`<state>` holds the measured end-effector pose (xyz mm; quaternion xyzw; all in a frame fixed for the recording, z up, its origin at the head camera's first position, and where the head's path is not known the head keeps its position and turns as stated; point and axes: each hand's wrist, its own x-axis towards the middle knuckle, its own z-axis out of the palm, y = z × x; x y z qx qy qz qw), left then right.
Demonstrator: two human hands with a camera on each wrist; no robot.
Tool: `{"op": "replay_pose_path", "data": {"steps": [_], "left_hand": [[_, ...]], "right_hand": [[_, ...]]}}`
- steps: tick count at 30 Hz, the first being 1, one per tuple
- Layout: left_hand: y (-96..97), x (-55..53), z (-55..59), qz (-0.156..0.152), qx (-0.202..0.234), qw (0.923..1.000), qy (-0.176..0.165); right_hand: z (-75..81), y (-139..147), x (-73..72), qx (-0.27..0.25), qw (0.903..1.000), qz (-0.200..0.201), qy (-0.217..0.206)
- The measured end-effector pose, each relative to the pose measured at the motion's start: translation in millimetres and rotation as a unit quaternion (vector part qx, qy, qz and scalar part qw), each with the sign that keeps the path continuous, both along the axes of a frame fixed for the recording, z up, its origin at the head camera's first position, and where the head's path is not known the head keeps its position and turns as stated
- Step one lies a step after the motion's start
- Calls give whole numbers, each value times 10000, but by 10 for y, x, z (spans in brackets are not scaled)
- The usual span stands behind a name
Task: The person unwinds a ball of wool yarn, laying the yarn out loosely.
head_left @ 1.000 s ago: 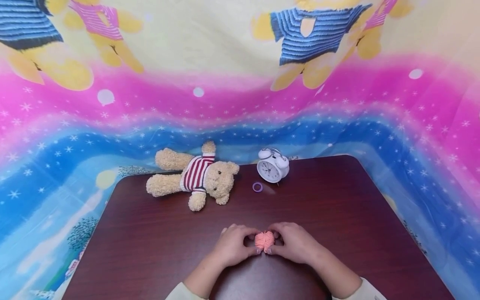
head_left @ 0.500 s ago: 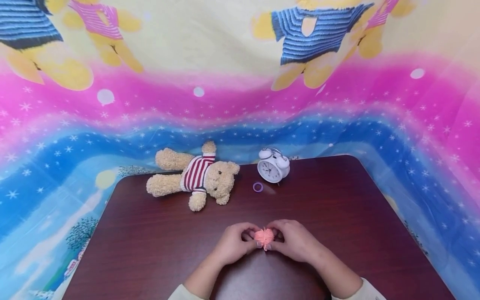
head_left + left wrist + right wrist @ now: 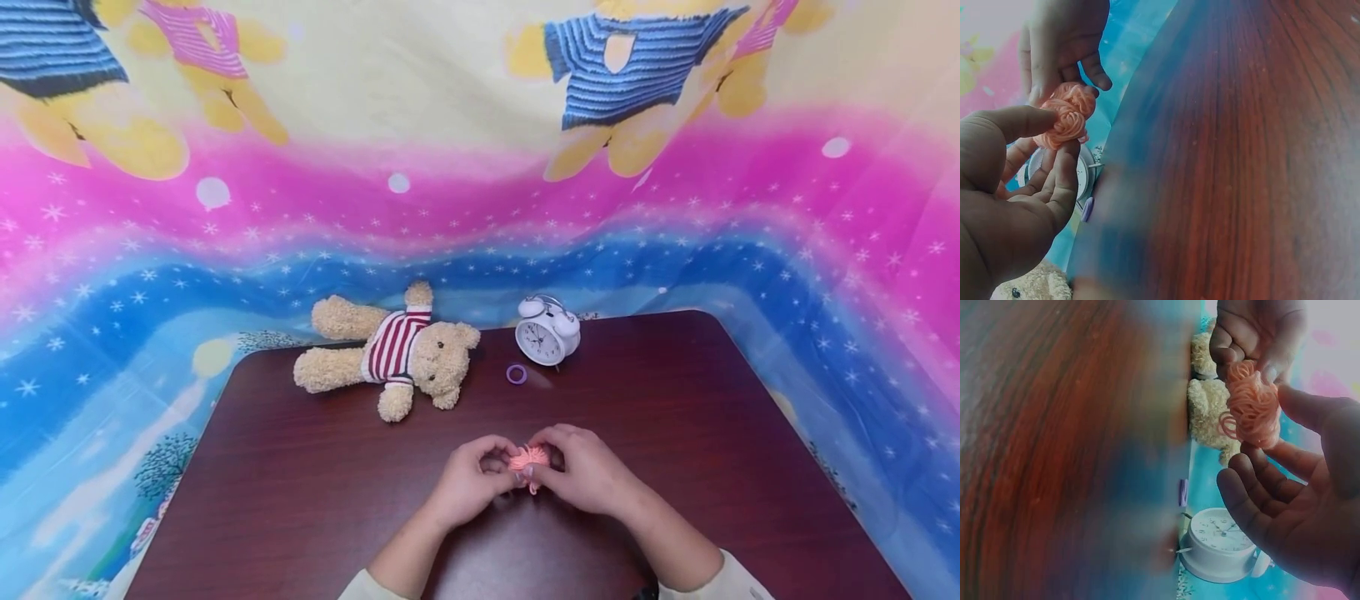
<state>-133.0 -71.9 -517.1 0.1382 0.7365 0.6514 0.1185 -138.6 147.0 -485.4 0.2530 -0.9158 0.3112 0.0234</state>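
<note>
A small bundle of peach-coloured yarn [image 3: 531,458] is held between both hands in the head view. My left hand [image 3: 467,482] pinches its left side between thumb and fingers, and my right hand [image 3: 588,471] grips the right side. Looped strands of the yarn [image 3: 1254,412] show in the right wrist view, one loop sticking out from the bundle. In the left wrist view the yarn [image 3: 1066,119] looks wound into two rounded lobes, with the left thumb pressing on the nearer one. Fingertips cover part of the bundle.
A teddy bear [image 3: 390,346] in a striped shirt lies at the table's back left. Right of it stands a white alarm clock [image 3: 547,332], with a purple ring [image 3: 516,374] in front. A printed curtain [image 3: 480,200] hangs behind the brown table [image 3: 315,500].
Both hands have shifted slightly away from the body with the yarn. The bundle has turned between the fingers, and the right thumb now lies further across its front.
</note>
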Motion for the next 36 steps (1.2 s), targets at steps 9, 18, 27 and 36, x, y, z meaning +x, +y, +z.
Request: {"op": "replay_pose_path", "data": {"steps": [9, 18, 27, 36], "left_hand": [[-14, 8, 38, 165, 86, 9997, 162], [-7, 6, 31, 226, 71, 9996, 176], [10, 2, 33, 365, 13, 9991, 233], [-67, -34, 63, 960, 728, 9920, -390]], "right_hand": [[25, -62, 1, -536, 9981, -272, -112], [9, -88, -4, -891, 9948, -319, -364], [28, -92, 10, -1038, 9936, -415, -177], [65, -77, 62, -1151, 9919, -497, -204]]}}
